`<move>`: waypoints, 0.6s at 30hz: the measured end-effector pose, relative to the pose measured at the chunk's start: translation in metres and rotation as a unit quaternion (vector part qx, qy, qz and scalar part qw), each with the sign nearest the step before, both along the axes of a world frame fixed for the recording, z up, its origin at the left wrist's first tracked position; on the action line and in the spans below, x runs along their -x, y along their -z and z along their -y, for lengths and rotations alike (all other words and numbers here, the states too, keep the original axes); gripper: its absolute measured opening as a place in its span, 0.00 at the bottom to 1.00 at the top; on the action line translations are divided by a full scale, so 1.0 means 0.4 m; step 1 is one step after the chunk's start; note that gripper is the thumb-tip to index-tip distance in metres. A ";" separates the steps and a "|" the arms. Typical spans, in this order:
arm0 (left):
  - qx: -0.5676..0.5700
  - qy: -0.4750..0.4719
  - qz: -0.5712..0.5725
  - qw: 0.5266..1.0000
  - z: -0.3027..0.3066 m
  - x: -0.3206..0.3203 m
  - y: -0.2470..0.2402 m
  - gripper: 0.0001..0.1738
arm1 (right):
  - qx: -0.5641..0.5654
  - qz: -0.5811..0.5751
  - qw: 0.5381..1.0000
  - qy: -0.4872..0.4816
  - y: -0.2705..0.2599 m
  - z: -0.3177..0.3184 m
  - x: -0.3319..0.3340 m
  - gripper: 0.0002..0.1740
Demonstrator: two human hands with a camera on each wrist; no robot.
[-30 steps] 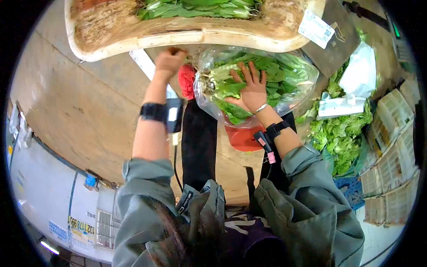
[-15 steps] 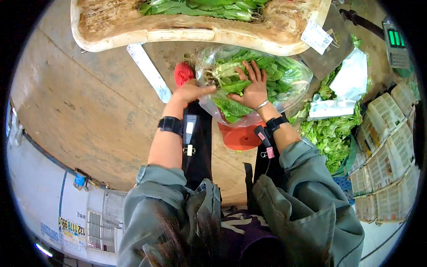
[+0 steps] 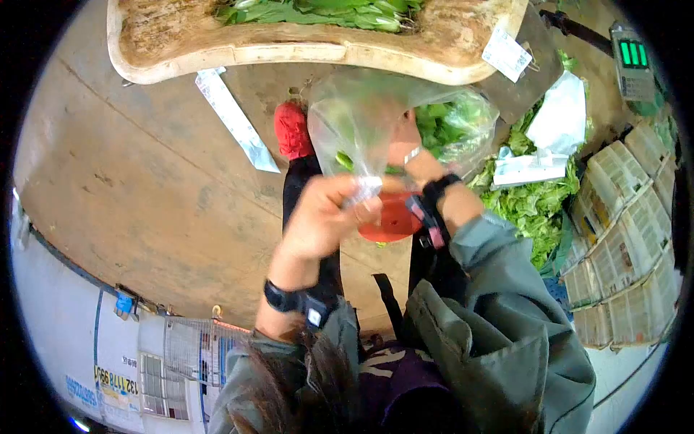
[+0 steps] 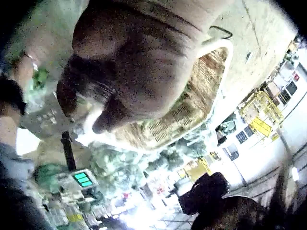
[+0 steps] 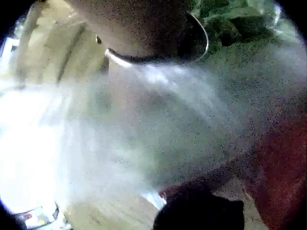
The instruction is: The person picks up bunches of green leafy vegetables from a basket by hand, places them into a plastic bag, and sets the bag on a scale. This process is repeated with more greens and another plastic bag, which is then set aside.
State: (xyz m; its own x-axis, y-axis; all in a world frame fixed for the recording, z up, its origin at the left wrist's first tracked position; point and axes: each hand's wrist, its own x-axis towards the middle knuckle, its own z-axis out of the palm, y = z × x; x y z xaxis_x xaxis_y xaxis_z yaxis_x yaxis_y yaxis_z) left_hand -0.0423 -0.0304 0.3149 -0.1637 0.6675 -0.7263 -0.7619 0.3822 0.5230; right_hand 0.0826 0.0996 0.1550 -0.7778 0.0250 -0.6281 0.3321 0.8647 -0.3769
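Note:
In the head view the left hand pinches the gathered edge of a clear plastic bag, drawn up toward the body. Leafy greens lie inside the bag. The right hand is at the bag, its fingers blurred and largely behind the plastic, so their pose is unclear. From the left wrist, the left hand shows curled fingers with plastic between them. Hazy plastic covers much of the right wrist view, below a bracelet.
A stained tub with greens stands at the top. At right are loose lettuce, a white bag, a scale and stacked crates. A red stool and red shoe are below and beside the bag.
The left hand has come from the bag's left side back toward the body, pulling the plastic edge with it. The plastic now covers the right hand's fingers and part of the greens.

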 end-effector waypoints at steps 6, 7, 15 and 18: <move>-0.018 -0.194 0.166 0.967 0.179 -0.086 0.011 0.19 | -0.001 0.020 1.000 -0.001 0.070 -0.051 0.088 0.48; -0.017 -0.237 0.164 0.957 0.153 -0.063 0.041 0.19 | -0.044 0.006 0.999 -0.026 0.055 -0.036 0.087 0.48; 0.028 -0.174 0.062 0.982 0.069 -0.001 0.038 0.12 | 0.082 -0.207 0.926 0.304 -0.158 -0.105 -0.082 0.11; 0.059 -0.198 0.023 0.978 0.101 0.000 0.050 0.12 | -0.093 -0.146 0.922 0.348 -0.089 -0.184 -0.222 0.21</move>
